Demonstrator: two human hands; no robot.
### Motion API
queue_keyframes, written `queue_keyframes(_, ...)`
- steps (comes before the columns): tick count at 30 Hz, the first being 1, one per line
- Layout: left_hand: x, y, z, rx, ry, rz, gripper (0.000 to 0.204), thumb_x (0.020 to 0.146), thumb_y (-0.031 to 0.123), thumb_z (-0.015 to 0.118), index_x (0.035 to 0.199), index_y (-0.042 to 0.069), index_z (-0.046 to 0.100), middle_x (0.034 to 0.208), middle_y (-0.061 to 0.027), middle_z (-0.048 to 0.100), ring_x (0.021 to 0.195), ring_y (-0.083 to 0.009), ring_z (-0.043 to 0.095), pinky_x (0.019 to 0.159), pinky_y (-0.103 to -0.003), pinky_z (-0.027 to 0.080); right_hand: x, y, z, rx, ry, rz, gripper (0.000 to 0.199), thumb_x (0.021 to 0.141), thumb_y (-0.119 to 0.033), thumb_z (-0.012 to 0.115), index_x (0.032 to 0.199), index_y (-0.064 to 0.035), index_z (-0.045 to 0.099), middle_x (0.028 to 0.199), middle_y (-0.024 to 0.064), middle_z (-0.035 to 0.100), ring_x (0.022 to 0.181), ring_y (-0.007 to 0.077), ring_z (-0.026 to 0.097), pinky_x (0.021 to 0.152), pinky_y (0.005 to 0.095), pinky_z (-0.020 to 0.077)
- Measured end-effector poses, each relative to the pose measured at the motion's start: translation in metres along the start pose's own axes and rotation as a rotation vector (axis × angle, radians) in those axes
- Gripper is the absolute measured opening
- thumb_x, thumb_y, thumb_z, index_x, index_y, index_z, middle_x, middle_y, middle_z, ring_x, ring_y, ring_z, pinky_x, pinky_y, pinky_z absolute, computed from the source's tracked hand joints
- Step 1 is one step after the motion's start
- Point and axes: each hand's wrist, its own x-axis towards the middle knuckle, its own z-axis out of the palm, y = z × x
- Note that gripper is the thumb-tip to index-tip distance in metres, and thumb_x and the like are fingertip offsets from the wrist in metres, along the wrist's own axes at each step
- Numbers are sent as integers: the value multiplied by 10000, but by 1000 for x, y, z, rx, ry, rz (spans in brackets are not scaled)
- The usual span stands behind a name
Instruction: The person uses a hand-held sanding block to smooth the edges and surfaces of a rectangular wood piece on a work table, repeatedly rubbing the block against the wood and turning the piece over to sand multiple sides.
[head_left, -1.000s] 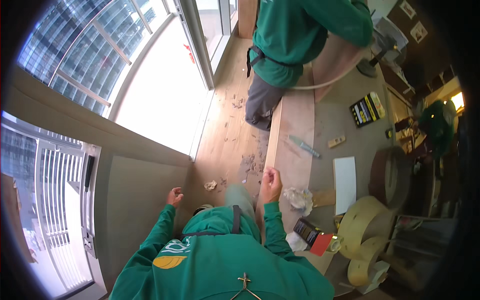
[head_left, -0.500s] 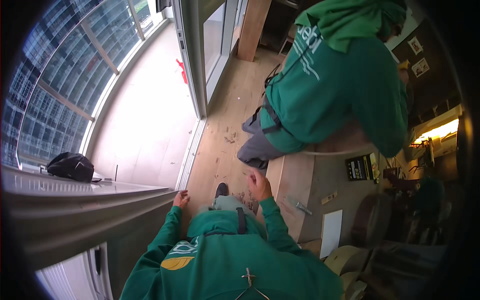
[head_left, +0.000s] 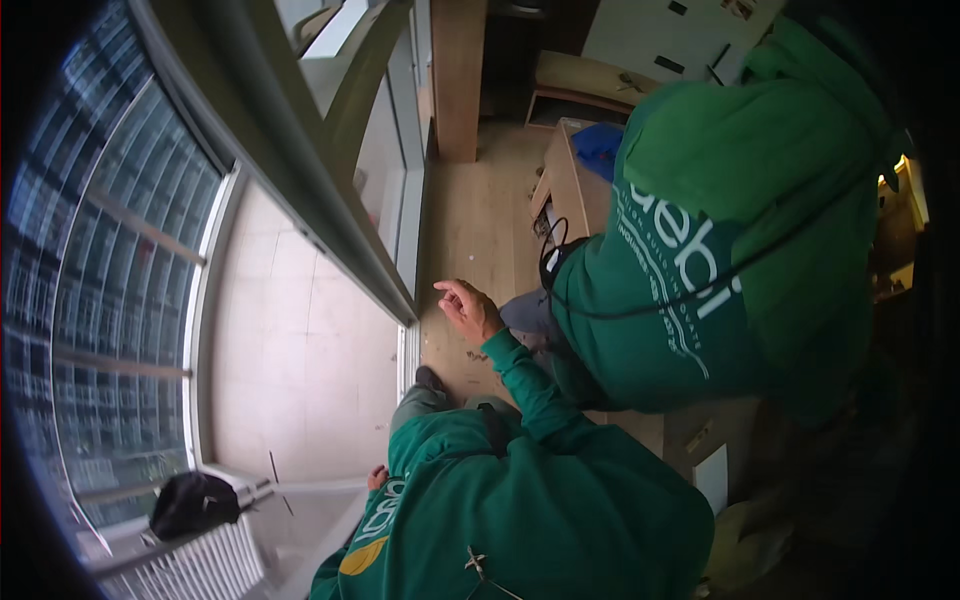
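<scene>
My right hand (head_left: pixel 472 312) is raised over the wooden floor (head_left: pixel 455 235), fingers apart and slightly bent, holding nothing. It is between the edge of the sliding glass door frame (head_left: pixel 405 305) and the co-worker's grey trouser leg (head_left: pixel 530 315). Down by my left hip, my left hand (head_left: pixel 377 478) shows only in part, next to the door threshold; its grip cannot be made out. A co-worker in a green hooded sweatshirt (head_left: pixel 760 230) kneels or crouches close on my right, back turned to me. A black cable (head_left: pixel 610 315) hangs across that person's back.
On the left, beyond the door, lies a tiled balcony (head_left: pixel 290 340) with a glass railing. A black bag or cap (head_left: pixel 195 503) rests near a white slatted unit (head_left: pixel 200 565). Ahead are a wooden cabinet (head_left: pixel 570 185) and a blue item (head_left: pixel 598 148). A white board (head_left: pixel 711 478) lies at lower right.
I have moved forward, so the door frame and co-worker appear closer. My right hand has come up and forward past the co-worker's leg. My left hand has dropped back beside my hip.
</scene>
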Motion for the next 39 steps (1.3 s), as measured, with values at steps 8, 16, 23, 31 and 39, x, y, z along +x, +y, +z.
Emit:
queue_keyframes(8,99,204,-38,-395,67,-253,576,932,152,598,1478,67,435,1199,-125,630,968,-305,706,722,-418,568,203,141,-54,39,408,157,294,921,-164,698,1207,-107,660,959,108,718,806,280,701,751,393,573)
queue_keyframes(16,171,316,25,-456,318,-270,518,952,201,622,1444,148,470,1182,-123,634,1011,-303,687,759,-423,573,396,329,-134,-6,588,512,359,889,-238,715,1206,-74,671,988,140,740,908,319,716,849,435,568)
queue_keyframes(23,314,518,169,-162,-22,-320,475,957,210,621,1410,144,495,1157,-118,642,998,-296,691,741,-425,573,522,412,-199,148,375,665,367,883,-269,725,1206,-101,679,1040,163,750,981,327,725,883,426,571)
queue_keyframes(31,512,764,287,-76,-177,-101,427,963,220,620,1372,140,523,1127,-114,653,984,-288,695,720,-428,574,657,487,-275,231,380,674,348,900,-292,705,1183,-91,681,1022,150,760,965,300,736,875,405,578)
queue_keyframes(39,675,875,388,329,-468,-26,381,970,230,618,1333,135,552,1097,-109,663,969,-280,700,699,-431,575,718,611,-371,529,631,815,393,862,-297,715,1192,-87,674,917,128,742,733,237,715,658,407,588)
